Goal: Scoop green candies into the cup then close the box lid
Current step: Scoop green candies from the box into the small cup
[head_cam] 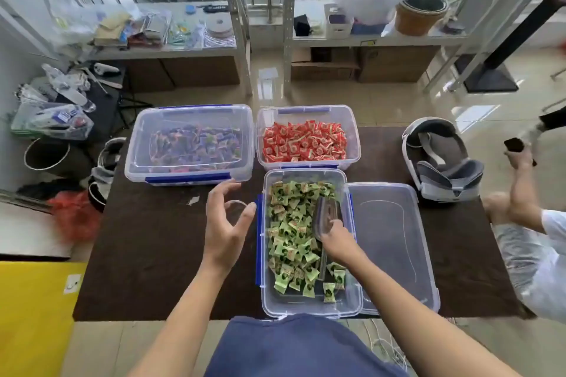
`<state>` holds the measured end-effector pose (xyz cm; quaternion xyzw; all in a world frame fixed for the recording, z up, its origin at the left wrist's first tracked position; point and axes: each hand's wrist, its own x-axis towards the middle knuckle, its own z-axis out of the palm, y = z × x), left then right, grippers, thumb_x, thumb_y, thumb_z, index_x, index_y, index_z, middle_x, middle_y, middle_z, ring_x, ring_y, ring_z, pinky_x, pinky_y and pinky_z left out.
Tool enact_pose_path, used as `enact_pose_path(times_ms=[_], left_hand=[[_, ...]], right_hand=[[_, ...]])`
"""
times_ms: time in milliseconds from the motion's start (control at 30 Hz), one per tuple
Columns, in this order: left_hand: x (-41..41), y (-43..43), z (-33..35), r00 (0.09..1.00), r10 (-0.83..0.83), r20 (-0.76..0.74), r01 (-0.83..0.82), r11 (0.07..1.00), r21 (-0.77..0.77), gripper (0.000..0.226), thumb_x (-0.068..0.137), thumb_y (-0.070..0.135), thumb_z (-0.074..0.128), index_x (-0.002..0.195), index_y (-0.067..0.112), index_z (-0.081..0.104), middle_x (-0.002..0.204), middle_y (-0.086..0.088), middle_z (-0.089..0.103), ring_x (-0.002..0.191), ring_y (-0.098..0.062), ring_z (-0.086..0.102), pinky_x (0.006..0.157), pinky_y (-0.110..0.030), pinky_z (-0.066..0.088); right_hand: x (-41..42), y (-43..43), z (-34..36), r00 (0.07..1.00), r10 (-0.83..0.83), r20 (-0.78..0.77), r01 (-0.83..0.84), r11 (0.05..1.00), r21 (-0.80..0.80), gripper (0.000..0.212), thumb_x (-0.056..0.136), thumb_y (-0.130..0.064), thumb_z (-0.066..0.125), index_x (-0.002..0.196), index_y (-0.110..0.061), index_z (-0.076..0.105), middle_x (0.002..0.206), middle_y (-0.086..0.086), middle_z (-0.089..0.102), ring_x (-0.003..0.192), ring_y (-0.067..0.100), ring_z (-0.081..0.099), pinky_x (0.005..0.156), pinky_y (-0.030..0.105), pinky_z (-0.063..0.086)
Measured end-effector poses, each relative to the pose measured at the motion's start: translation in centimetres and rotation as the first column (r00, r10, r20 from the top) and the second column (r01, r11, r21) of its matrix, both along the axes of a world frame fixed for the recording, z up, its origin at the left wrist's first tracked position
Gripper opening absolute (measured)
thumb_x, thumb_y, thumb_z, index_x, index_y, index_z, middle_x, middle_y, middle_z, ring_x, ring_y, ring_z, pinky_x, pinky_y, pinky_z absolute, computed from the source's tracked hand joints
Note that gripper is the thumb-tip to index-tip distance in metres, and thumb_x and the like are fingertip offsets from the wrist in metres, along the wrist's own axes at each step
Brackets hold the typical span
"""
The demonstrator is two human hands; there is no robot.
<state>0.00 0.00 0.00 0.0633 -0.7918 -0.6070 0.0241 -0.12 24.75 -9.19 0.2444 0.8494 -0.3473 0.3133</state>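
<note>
An open clear box with blue clips stands at the table's near edge, full of green wrapped candies. My right hand is inside it, gripping a clear plastic scoop that lies among the candies. A small clear cup stands on the dark table just left of the box. My left hand curls around the cup with fingers spread, and I cannot tell whether it touches. The box's clear lid lies flat to the right of the box.
At the back stand a lidded box of purple candies and an open box of red candies. A headset rests at the table's far right. Another person's arm reaches in from the right. Shelves and floor clutter lie beyond.
</note>
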Motion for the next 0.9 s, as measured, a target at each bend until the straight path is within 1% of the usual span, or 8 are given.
enact_pose_path(times_ms=[67, 133, 267, 367, 500, 667, 767, 900], left_hand=[[0.3, -1.5, -1.4, 0.995, 0.030, 0.091, -0.021, 0.995, -0.101, 0.052, 0.086, 0.052, 0.060, 0.135, 0.037, 0.050, 0.142, 0.011, 0.049, 0.138, -0.011, 0.047, 0.119, -0.039, 0.040], [1.2, -3.3, -3.5, 0.965, 0.028, 0.261, 0.020, 0.984, -0.179, 0.071, 0.085, 0.056, 0.062, 0.148, 0.035, 0.040, 0.154, 0.008, 0.039, 0.148, -0.016, 0.036, 0.124, -0.051, 0.033], [1.4, -5.2, -5.9, 0.899, 0.004, 0.438, 0.146, 0.940, -0.309, 0.107, 0.085, 0.041, 0.082, 0.165, 0.027, 0.013, 0.174, -0.002, 0.016, 0.160, -0.023, 0.019, 0.128, -0.052, 0.024], [0.6, -5.6, -7.0, 0.865, -0.040, 0.501, 0.207, 0.937, -0.282, 0.116, 0.085, 0.030, 0.086, 0.167, 0.027, 0.004, 0.176, 0.000, 0.010, 0.161, -0.021, 0.017, 0.127, -0.044, 0.024], [-1.4, -5.8, -7.8, 0.880, -0.092, 0.466, 0.259, 0.916, -0.307, 0.113, 0.082, 0.026, 0.089, 0.167, 0.024, 0.014, 0.173, 0.000, 0.021, 0.157, -0.019, 0.027, 0.125, -0.038, 0.028], [-2.5, -5.4, -8.5, 0.890, -0.180, 0.418, 0.339, 0.875, -0.346, 0.101, 0.079, 0.018, 0.091, 0.162, 0.017, 0.033, 0.165, -0.004, 0.038, 0.151, -0.019, 0.038, 0.115, -0.023, 0.027], [-2.5, -5.3, -9.0, 0.901, -0.180, 0.394, 0.319, 0.891, -0.322, 0.096, 0.078, 0.013, 0.091, 0.157, 0.020, 0.038, 0.158, -0.003, 0.044, 0.143, -0.018, 0.046, 0.111, -0.024, 0.033], [-2.5, -5.4, -9.4, 0.899, -0.199, 0.389, 0.321, 0.906, -0.277, 0.092, 0.075, 0.010, 0.092, 0.151, 0.026, 0.042, 0.151, -0.002, 0.047, 0.131, -0.009, 0.046, 0.107, -0.025, 0.036]], right_hand=[[0.9, -0.2, -1.2, 0.994, -0.011, 0.108, 0.004, 0.998, 0.068, 0.043, 0.094, -0.011, 0.042, 0.133, 0.007, 0.045, 0.137, 0.029, 0.053, 0.120, 0.041, 0.057, 0.090, 0.037, 0.048], [2.1, -0.6, -2.7, 0.980, -0.040, 0.193, 0.026, 0.997, 0.077, 0.043, 0.093, -0.007, 0.043, 0.132, 0.009, 0.046, 0.135, 0.030, 0.054, 0.120, 0.042, 0.057, 0.089, 0.037, 0.048], [3.2, -2.0, -5.1, 0.967, -0.146, 0.210, 0.124, 0.986, 0.111, 0.054, 0.090, -0.010, 0.047, 0.141, 0.005, 0.037, 0.136, 0.027, 0.055, 0.122, 0.042, 0.057, 0.098, 0.046, 0.049], [3.8, -2.1, -8.0, 0.960, -0.227, 0.162, 0.197, 0.963, 0.182, 0.039, 0.092, -0.014, 0.049, 0.128, 0.001, 0.051, 0.125, 0.022, 0.063, 0.113, 0.041, 0.062, 0.093, 0.045, 0.053], [3.9, -2.8, -7.2, 0.976, -0.214, 0.049, 0.205, 0.967, 0.151, 0.023, 0.097, -0.017, 0.049, 0.108, 0.001, 0.058, 0.106, 0.021, 0.066, 0.096, 0.038, 0.064, 0.079, 0.042, 0.051], [5.3, -3.4, -2.9, 0.951, -0.288, -0.110, 0.289, 0.957, -0.011, 0.007, 0.097, -0.009, 0.040, 0.101, -0.003, 0.044, 0.087, 0.011, 0.054, 0.071, 0.021, 0.048, 0.057, 0.035, 0.037], [7.5, -1.9, -1.4, 0.961, -0.277, -0.014, 0.276, 0.960, -0.052, 0.004, 0.095, -0.006, 0.040, 0.094, -0.008, 0.043, 0.082, 0.007, 0.050, 0.070, 0.021, 0.046, 0.057, 0.035, 0.035], [12.2, -0.4, 1.6, 0.919, -0.378, 0.111, 0.392, 0.907, -0.153, 0.014, 0.096, -0.022, 0.043, 0.082, -0.018, 0.043, 0.069, 0.001, 0.044, 0.050, 0.013, 0.034, 0.044, 0.027, 0.027]])
